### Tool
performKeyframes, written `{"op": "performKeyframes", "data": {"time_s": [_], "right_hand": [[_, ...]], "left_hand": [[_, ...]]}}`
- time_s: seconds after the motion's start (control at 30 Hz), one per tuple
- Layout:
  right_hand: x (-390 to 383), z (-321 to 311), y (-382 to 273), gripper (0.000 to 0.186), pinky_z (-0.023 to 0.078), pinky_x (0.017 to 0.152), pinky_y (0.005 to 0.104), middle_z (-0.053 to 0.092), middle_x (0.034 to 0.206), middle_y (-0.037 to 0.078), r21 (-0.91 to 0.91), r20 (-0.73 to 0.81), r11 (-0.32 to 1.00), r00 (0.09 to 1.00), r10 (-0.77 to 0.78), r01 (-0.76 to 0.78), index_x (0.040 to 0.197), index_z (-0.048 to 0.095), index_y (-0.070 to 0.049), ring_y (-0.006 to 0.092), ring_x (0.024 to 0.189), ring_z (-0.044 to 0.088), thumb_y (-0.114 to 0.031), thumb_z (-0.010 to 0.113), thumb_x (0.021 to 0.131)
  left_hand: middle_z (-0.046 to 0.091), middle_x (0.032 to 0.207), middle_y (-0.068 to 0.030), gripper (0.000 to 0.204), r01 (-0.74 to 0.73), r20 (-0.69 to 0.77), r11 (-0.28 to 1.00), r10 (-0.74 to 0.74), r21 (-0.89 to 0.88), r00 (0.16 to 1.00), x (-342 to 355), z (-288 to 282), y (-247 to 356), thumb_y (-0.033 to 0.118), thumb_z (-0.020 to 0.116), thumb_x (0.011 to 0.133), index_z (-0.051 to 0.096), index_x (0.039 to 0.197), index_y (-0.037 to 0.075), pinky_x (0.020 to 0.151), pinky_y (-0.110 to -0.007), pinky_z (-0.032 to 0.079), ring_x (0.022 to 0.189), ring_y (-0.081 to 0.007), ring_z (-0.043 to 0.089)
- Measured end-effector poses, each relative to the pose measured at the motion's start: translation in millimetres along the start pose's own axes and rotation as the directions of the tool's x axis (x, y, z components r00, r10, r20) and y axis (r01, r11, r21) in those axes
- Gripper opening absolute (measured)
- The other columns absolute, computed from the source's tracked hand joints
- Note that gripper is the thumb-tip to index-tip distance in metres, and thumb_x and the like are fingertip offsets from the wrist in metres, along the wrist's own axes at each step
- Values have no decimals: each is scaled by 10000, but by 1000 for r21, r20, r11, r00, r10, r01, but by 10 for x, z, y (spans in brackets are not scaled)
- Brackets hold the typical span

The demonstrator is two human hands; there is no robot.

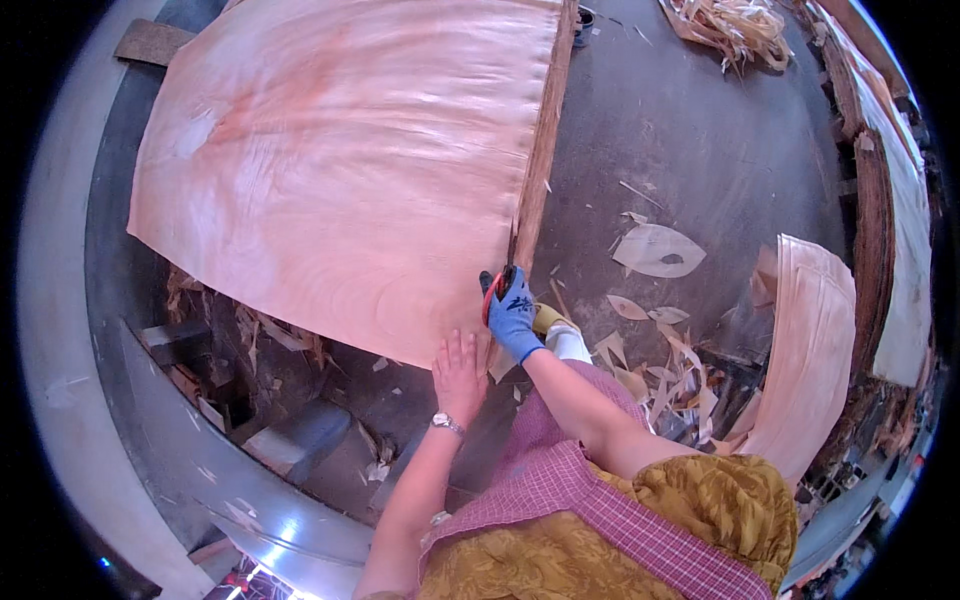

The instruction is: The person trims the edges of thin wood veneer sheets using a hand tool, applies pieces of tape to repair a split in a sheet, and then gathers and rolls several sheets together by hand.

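A large pinkish wood veneer sheet (pixel 330 180) lies on top of a stack whose brown edge shows along its right side. My left hand (pixel 458 378), bare with a wristwatch, rests on the sheet's near right corner with its fingers stretched out. In a blue glove, my right hand (pixel 514 315) is closed around scissors (pixel 494 296) with a red and black handle. Their blades point away from me along the sheet's right edge. Whether the blades are apart cannot be told.
Veneer scraps (pixel 660 250) lie on the dark floor to the right, with a heap of strips (pixel 735 30) farther off. A curved stack of veneer (pixel 808 350) stands at right. Another veneer pile (pixel 900 250) lines the far right. Metal beams (pixel 300 435) and offcuts sit below the sheet.
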State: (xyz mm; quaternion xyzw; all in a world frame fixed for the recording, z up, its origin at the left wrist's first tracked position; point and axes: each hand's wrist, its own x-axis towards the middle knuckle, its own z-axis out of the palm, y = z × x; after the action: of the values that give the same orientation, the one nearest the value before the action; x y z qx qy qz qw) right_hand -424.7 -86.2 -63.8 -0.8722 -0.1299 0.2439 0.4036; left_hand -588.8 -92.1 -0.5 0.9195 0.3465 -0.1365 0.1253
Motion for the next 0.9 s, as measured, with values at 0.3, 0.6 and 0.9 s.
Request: {"op": "performKeyframes", "data": {"time_s": [0.3, 0.6, 0.9], "right_hand": [[142, -6, 88, 538, 500, 762, 508, 643, 970, 275, -140, 179, 987, 979, 101, -76, 1298, 440, -59, 442, 886, 634, -363, 598, 883], [122, 147, 431, 407, 497, 706, 494, 667, 943, 222, 14, 89, 1000, 996, 15, -16, 1237, 471, -79, 409, 808, 651, -316, 569, 921], [-582, -649, 1625, 442, 509, 745, 419, 653, 892, 138, -308, 473, 951, 866, 162, -10, 1186, 446, -54, 299, 803, 638, -340, 633, 906]], "left_hand": [[208, 1558, -156, 864, 42, 128, 999, -42, 6, 991, 85, -166, 73, 276, 697, 775, 258, 1506, 138, 1116, -529, 263, 1410, -385, 235], [223, 1542, -189, 843, 67, 87, 997, -64, -37, 994, 82, -190, 123, 284, 687, 769, 283, 1483, 90, 1119, -498, 270, 1392, -428, 247], [579, 1192, -164, 449, 315, -75, 841, -384, -441, 920, -863, -22, 331, 211, 602, 808, 547, 1221, 42, 950, -453, 448, 1091, -344, 556]]}}
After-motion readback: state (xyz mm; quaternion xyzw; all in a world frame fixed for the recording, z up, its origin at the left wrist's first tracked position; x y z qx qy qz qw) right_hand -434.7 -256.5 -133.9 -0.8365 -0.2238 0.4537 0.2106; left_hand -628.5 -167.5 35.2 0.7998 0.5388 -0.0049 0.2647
